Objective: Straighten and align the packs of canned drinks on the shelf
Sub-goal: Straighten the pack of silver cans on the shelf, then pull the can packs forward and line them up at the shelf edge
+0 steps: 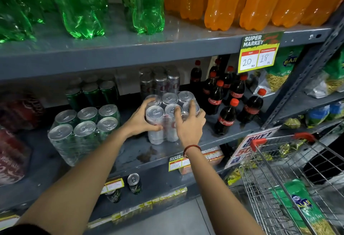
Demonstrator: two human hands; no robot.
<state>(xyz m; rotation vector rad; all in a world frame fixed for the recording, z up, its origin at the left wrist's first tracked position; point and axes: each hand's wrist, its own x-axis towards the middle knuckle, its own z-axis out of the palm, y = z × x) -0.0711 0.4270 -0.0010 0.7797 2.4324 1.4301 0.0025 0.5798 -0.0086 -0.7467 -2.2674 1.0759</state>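
Two bare forearms reach toward a grey shelf (219,137). The left hand (141,121) wraps the left side of a silver pack (167,117) of six cans, thumb on its front. The right hand (189,124) lies over the pack's right front corner, fingers curled on the can tops. Both grips clamp the pack, which looks set to be squared. The pack stands mid-shelf, near a green pack (83,128) to its left. Behind it stands another silver pack (160,82). Cola bottles (226,117) stand just right.
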